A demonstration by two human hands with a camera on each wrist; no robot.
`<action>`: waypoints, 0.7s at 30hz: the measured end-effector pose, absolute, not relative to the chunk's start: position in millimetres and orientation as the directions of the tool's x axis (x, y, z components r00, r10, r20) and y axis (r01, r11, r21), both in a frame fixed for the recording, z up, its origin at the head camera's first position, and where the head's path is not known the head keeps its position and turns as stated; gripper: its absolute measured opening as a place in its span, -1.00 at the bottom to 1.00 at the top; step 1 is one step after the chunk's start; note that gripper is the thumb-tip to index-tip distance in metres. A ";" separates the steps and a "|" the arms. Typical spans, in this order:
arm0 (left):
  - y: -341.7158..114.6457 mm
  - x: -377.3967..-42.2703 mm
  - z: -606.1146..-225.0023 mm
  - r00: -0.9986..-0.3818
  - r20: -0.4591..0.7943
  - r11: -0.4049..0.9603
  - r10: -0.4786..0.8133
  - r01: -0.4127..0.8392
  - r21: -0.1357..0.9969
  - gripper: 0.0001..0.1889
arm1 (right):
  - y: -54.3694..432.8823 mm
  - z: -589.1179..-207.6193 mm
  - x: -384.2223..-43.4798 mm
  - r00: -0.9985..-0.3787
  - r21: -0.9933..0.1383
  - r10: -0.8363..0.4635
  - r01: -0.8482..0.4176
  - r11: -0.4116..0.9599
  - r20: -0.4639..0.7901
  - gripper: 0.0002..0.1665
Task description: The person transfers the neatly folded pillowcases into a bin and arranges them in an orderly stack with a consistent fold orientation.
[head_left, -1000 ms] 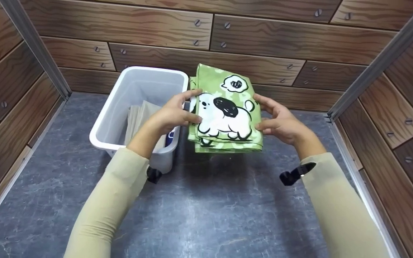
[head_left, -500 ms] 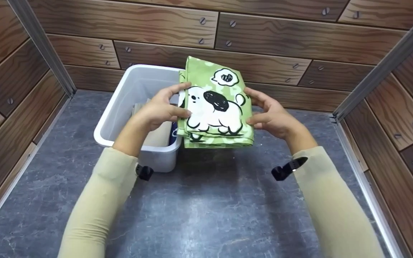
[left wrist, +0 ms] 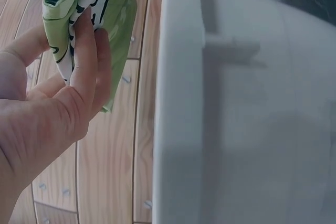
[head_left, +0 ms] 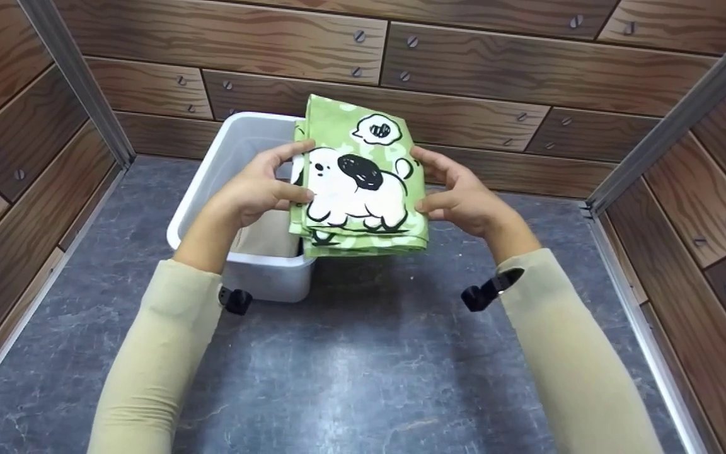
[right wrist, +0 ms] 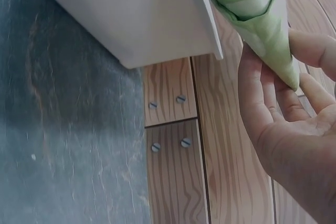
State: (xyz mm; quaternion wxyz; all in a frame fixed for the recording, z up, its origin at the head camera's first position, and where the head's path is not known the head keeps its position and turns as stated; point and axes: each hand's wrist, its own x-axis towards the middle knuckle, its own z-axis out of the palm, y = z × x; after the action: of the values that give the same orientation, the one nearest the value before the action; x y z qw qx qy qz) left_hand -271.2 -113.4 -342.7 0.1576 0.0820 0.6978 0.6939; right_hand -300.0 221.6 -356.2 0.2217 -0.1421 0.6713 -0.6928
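Observation:
A folded green cloth (head_left: 363, 183) printed with a white dog and a thought bubble is held up between both hands. My left hand (head_left: 256, 186) pinches its left edge, thumb on the front and fingers behind. On the opposite edge, my right hand (head_left: 464, 195) grips it the same way. The cloth overlaps the right rim of a white plastic bin (head_left: 268, 277) in the head view. Inside the bin, folded beige cloth (head_left: 268, 236) shows below the left hand. The left wrist view has the bin's rim (left wrist: 181, 103) close beside the hand and the green folds (left wrist: 89, 14).
The bin stands on a dark grey marbled surface (head_left: 338, 366). Wood-patterned panels (head_left: 464, 75) rise at the back and both sides, with metal corner posts (head_left: 659, 107) between them. A black wrist camera (head_left: 237, 301) is strapped to each forearm.
Both hands have carried the green cloth leftward and slightly up, from beside the bin to over its right rim. The grip on the cloth looks the same, and the cloth now hides more of the bin.

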 end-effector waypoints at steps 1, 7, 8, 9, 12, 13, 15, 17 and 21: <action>-116.0 -271.2 -342.4 -0.937 -0.108 0.023 0.331 -0.106 0.994 -0.06 | 219.1 -356.0 -300.4 -0.861 -0.993 -0.498 0.119 0.000 -0.103 0.12; -129.9 -274.9 -342.1 -0.934 -0.113 0.033 0.340 -0.108 0.994 -0.05 | 205.2 -354.8 -303.1 -0.858 -0.989 -0.501 0.145 -0.023 -0.114 0.13; -131.9 -275.7 -342.3 -0.932 -0.118 0.032 0.343 -0.114 0.993 -0.05 | 203.3 -354.8 -303.3 -0.859 -0.989 -0.499 0.146 -0.022 -0.116 0.13; -134.1 -276.6 -342.7 -0.931 -0.125 0.030 0.342 -0.122 0.992 -0.05 | 201.3 -354.9 -303.6 -0.860 -0.989 -0.497 0.148 -0.022 -0.117 0.12; -142.0 -278.0 -343.6 -0.930 -0.144 0.044 0.338 -0.138 0.990 -0.06 | 194.2 -355.2 -304.2 -0.855 -0.988 -0.504 0.152 -0.019 -0.122 0.11; -144.8 -278.2 -343.7 -0.931 -0.150 0.045 0.333 -0.144 0.989 -0.06 | 191.4 -355.4 -304.4 -0.853 -0.988 -0.507 0.154 -0.019 -0.124 0.11; -150.0 -278.6 -343.4 -0.931 -0.151 0.048 0.332 -0.144 0.988 -0.06 | 186.0 -355.8 -304.7 -0.852 -0.987 -0.509 0.159 -0.026 -0.123 0.11; -154.5 -278.7 -342.5 -0.928 -0.152 0.048 0.340 -0.145 0.988 -0.06 | 180.8 -355.9 -304.2 -0.856 -0.986 -0.502 0.164 -0.036 -0.124 0.10; -164.6 -278.3 -338.9 -0.923 -0.161 0.047 0.350 -0.154 0.987 -0.06 | 169.9 -356.7 -303.3 -0.865 -0.983 -0.484 0.175 -0.049 -0.130 0.09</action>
State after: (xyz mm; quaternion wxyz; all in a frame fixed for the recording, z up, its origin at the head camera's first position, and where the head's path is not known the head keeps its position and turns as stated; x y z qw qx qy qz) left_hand -278.3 -164.6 -338.9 0.1834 0.0699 0.6999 0.6867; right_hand -303.3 169.9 -356.7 0.2308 -0.1189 0.6497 -0.7145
